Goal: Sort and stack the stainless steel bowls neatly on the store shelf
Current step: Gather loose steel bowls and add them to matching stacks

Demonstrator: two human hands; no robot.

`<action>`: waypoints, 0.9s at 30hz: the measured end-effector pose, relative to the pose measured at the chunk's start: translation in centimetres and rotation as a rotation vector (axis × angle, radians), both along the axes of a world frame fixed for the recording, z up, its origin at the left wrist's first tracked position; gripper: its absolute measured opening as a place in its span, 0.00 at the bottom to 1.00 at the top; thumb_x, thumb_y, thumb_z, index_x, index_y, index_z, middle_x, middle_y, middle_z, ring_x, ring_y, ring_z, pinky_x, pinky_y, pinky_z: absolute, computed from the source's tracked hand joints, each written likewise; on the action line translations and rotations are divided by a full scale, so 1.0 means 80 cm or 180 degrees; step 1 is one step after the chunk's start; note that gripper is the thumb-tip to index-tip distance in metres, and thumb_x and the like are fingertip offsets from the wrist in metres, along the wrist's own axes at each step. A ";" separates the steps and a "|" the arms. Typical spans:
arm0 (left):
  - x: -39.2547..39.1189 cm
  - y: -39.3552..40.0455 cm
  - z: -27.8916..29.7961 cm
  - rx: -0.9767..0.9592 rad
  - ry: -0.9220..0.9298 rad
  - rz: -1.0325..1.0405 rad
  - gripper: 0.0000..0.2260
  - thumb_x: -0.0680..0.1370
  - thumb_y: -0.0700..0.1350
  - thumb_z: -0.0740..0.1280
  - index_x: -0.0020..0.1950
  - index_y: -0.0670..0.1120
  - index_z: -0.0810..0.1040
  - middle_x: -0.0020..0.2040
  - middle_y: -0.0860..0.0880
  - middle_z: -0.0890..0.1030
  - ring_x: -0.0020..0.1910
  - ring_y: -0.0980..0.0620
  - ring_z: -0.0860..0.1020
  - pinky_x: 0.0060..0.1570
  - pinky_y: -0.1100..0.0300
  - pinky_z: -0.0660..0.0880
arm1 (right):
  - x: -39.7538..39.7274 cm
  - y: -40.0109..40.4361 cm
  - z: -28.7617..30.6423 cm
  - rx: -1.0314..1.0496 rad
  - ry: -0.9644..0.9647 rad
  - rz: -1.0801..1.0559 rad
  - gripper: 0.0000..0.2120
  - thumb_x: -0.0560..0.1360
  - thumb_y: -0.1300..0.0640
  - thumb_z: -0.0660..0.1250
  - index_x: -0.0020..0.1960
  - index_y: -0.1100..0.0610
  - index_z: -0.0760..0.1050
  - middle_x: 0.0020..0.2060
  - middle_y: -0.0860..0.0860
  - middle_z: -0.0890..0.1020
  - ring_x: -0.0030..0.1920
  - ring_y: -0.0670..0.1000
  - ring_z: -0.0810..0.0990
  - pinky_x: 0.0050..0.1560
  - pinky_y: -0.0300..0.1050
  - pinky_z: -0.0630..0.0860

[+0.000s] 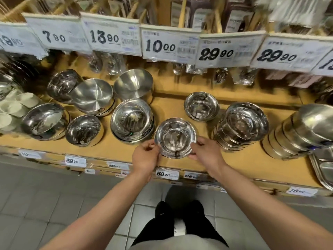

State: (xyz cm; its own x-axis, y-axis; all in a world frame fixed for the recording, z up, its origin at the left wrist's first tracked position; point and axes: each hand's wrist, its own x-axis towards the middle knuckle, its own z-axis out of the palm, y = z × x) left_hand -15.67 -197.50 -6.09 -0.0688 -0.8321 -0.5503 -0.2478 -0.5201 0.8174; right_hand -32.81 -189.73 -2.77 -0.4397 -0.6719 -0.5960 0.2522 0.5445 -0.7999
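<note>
Bowl [175, 138] gripped at its rim by left hand [145, 157] and right hand [207, 153] at the shelf [243, 159] front edge (placement step, seemingly); next: nest it on the matching loose bowl [201, 106] behind.

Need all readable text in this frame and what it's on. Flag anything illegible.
Upper price cards, left to right:
"7 90" on card
"13 90" on card
"10 00" on card
"29 90" on card
"29 90" on card
Shelf-edge tags:
"39 90" on tag
"36 90" on tag
"16 90" on tag
Small print, barcodes, the cut-off cards at both ends and the other edge tags: too blurred. Nothing legible on the bowls.
</note>
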 end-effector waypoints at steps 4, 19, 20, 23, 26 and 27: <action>0.000 -0.004 -0.002 -0.0248 -0.0249 -0.0162 0.06 0.79 0.42 0.71 0.56 0.46 0.84 0.44 0.52 0.87 0.39 0.53 0.85 0.46 0.54 0.83 | 0.005 -0.005 -0.009 -0.0034 0.0325 -0.0151 0.13 0.79 0.66 0.68 0.62 0.56 0.78 0.58 0.56 0.83 0.55 0.54 0.85 0.44 0.40 0.84; -0.015 0.001 0.012 -0.0887 -0.0893 -0.1150 0.04 0.77 0.43 0.71 0.49 0.46 0.76 0.44 0.49 0.81 0.45 0.47 0.77 0.40 0.58 0.71 | -0.010 0.001 -0.011 0.0339 0.1865 0.0063 0.08 0.77 0.59 0.70 0.54 0.53 0.83 0.35 0.50 0.84 0.34 0.52 0.83 0.46 0.48 0.80; -0.016 -0.002 0.013 -0.0897 -0.0879 -0.1106 0.02 0.78 0.42 0.69 0.49 0.46 0.77 0.43 0.50 0.81 0.44 0.48 0.77 0.39 0.58 0.69 | -0.009 0.001 -0.012 0.0347 0.1840 0.0036 0.06 0.77 0.60 0.70 0.51 0.53 0.82 0.34 0.51 0.85 0.32 0.50 0.83 0.46 0.49 0.81; -0.017 -0.009 0.012 -0.0933 -0.0862 -0.1014 0.07 0.80 0.40 0.65 0.57 0.44 0.80 0.46 0.50 0.82 0.48 0.47 0.79 0.43 0.60 0.68 | -0.002 0.002 -0.017 0.0386 0.1755 -0.0003 0.05 0.75 0.62 0.69 0.46 0.53 0.78 0.35 0.53 0.85 0.28 0.46 0.82 0.45 0.48 0.82; -0.017 -0.011 0.008 -0.0931 -0.0860 -0.1047 0.13 0.82 0.39 0.62 0.64 0.44 0.80 0.53 0.48 0.84 0.53 0.46 0.80 0.48 0.61 0.69 | 0.003 0.003 -0.019 0.0457 0.1790 0.0038 0.03 0.75 0.62 0.69 0.48 0.57 0.77 0.35 0.51 0.84 0.34 0.49 0.85 0.42 0.45 0.81; -0.017 -0.011 0.007 -0.0947 -0.0886 -0.1078 0.14 0.82 0.39 0.62 0.65 0.44 0.80 0.54 0.47 0.84 0.53 0.46 0.80 0.48 0.62 0.69 | 0.003 0.003 -0.019 0.0478 0.1827 0.0060 0.04 0.75 0.62 0.69 0.48 0.56 0.76 0.37 0.52 0.84 0.37 0.52 0.85 0.43 0.45 0.80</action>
State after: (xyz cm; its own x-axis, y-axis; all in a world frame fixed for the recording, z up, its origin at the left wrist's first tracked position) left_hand -17.06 -198.38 -5.50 -0.2459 -0.9115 -0.3296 -0.5903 -0.1289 0.7968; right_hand -32.59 -189.48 -4.29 -0.7086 -0.6095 -0.3554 -0.2090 0.6624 -0.7194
